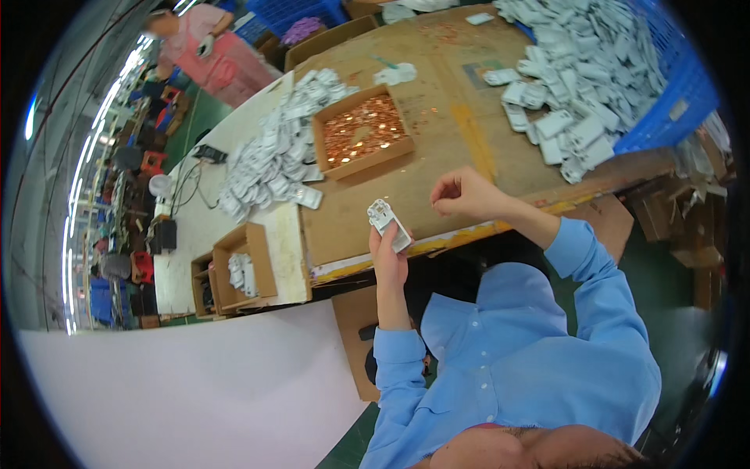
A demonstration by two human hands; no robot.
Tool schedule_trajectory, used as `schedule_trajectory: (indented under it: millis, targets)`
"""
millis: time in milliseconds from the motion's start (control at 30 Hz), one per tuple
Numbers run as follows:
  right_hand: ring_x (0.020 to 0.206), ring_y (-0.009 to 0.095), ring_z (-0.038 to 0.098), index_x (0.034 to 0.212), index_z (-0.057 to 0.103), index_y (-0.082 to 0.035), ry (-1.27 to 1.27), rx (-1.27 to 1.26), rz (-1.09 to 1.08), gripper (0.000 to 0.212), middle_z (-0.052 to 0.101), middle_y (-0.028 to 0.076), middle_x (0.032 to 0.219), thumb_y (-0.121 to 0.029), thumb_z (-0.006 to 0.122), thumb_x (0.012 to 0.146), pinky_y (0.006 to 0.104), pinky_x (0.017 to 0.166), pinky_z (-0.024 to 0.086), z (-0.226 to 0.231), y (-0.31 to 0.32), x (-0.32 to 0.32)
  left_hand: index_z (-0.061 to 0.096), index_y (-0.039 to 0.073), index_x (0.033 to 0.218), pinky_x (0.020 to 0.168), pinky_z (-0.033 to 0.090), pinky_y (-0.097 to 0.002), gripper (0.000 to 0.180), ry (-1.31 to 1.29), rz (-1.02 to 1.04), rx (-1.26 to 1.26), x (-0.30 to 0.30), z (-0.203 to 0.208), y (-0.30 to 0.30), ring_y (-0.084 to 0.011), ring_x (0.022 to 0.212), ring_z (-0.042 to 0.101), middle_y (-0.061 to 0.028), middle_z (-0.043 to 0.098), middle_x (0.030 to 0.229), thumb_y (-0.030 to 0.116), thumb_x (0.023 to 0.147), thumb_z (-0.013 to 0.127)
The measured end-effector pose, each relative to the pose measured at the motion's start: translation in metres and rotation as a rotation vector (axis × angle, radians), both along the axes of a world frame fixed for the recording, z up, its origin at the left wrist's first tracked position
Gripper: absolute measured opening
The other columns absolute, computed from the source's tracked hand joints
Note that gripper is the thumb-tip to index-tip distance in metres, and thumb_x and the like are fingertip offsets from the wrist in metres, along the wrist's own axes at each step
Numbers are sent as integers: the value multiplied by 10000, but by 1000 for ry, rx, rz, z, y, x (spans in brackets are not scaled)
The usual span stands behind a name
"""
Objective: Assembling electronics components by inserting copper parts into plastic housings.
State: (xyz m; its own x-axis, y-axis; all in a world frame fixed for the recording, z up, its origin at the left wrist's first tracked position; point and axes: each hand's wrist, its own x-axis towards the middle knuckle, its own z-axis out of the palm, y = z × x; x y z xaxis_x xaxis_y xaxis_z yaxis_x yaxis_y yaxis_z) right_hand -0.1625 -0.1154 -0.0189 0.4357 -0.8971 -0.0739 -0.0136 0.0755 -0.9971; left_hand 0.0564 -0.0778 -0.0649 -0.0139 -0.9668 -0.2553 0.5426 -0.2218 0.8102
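My left hand [389,259] is closed around a white plastic casing [384,216], held tilted above the table's near edge, with its moulded inner side up and the thumb along it. To the right of it and apart from it, my right hand [471,195] hangs over the table with its fingers curled into a pinch. Whatever sits between those fingertips, if anything, is too small to make out. Beyond the left hand stands a shallow cardboard box [373,163] full of small copper-coloured metal pieces [363,129].
White casings [269,160] lie heaped left of the box. A bigger heap of casings [574,86] spills from a blue crate [676,109] at the far right. Another cardboard box [262,262] holds some casings at the left. A person in pink [215,59] stands beyond the table.
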Motion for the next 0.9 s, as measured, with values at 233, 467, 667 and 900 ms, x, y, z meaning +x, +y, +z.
schedule_trajectory:
  millis: [233,467,667,900]
  targets:
    - [744,82,610,866,656,6,21,-94,-315,85,663,38,813,-64,671,820,236,675,494,8,83,-37,480,44,1246,751,529,-289,311,-162,-214,-118,-80,5,36,-153,891,624,-73,606,1077,72,937,510]
    - [593,151,468,836,674,-30,302,-407,-435,69,495,53,690,-66,689,778,279,526,368,15,103,-48,460,30,1282,876,444,-250,319,-443,-385,-287,-113,20,60,-109,1015,545,-57,563,1147,62,965,450]
    - [721,258,604,815,664,-51,393,-380,-443,80,605,89,781,-120,674,776,354,635,472,12,114,-45,454,23,1280,892,441,-260,326,-509,-422,-319,-116,35,72,-115,1038,542,-67,559,1154,46,956,423]
    - [708,253,594,815,661,-51,398,-389,-470,79,601,91,777,-118,672,774,347,617,464,13,110,-37,474,26,1264,838,435,-237,329,-541,-415,-300,-111,41,75,-90,965,532,-50,576,1090,51,938,436]
